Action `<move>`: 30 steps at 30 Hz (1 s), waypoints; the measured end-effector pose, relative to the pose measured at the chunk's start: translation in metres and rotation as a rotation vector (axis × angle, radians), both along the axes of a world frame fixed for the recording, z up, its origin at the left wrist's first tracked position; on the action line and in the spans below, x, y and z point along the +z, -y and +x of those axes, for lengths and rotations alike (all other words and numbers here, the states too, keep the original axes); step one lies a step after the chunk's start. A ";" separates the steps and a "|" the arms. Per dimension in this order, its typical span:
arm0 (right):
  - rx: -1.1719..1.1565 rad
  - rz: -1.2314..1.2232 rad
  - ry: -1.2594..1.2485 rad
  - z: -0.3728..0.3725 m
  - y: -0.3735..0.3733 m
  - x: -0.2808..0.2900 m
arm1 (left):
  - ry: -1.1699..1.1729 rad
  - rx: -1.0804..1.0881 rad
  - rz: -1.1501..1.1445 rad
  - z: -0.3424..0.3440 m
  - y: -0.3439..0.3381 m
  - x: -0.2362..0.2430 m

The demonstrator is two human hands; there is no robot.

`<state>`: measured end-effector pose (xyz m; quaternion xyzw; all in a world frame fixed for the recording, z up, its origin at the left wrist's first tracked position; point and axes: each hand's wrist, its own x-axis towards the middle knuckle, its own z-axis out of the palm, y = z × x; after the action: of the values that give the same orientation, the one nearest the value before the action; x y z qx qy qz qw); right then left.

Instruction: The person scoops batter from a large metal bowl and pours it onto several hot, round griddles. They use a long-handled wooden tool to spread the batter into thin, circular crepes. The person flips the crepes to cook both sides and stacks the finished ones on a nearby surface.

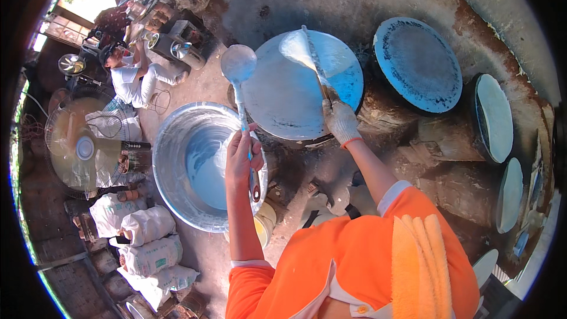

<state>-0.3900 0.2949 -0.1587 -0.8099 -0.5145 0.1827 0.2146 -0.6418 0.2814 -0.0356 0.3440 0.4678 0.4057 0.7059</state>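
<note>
My left hand (242, 156) grips the long handle of a flat, round metal ladle (238, 62), its head raised beside the griddle. Beneath that hand sits a wide metal tub (170, 168) with white liquid (198, 162) in it. My right hand (341, 121), in a grey-white knit glove, holds a long narrow spatula (316, 65) across a large round griddle (274, 106). A pale, thin sheet (292, 48) lies at the griddle's back, under or against the blade; which is unclear.
Further round plates (417, 65), some covered pale (493, 118), stand along the curved right wall. At left are a standing fan (85, 147) and stacked white sacks (147, 256). Another person (127, 80) in white sits low at the upper left, among metal equipment (187, 55).
</note>
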 end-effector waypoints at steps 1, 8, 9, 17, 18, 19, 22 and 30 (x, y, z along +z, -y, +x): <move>0.008 -0.045 -0.060 -0.007 -0.002 0.009 | 0.014 0.006 -0.021 -0.004 -0.001 -0.001; 0.354 0.167 0.175 -0.008 0.011 0.002 | 0.038 -0.006 -0.028 -0.024 -0.012 -0.012; 0.227 0.104 0.175 -0.003 0.021 0.019 | 0.046 0.010 -0.032 -0.030 -0.011 -0.014; 0.275 0.057 0.030 0.027 0.004 0.027 | 0.067 0.120 -0.080 -0.010 -0.010 -0.011; 0.359 0.225 -0.012 0.025 -0.003 0.026 | 0.023 0.155 -0.065 -0.007 -0.010 -0.006; 0.368 0.153 -0.073 0.024 -0.005 0.029 | -0.017 0.183 -0.073 -0.002 -0.003 -0.005; 0.648 0.492 0.229 0.036 -0.015 -0.013 | -0.097 0.223 0.005 0.009 0.010 -0.015; 0.469 -0.046 0.100 0.081 -0.029 0.038 | -0.177 0.281 -0.056 0.044 0.006 -0.012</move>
<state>-0.3090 0.3238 -0.1206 -0.6810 -0.6941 0.1989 0.1218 -0.5974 0.2751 -0.0479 0.2898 0.5828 0.4553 0.6075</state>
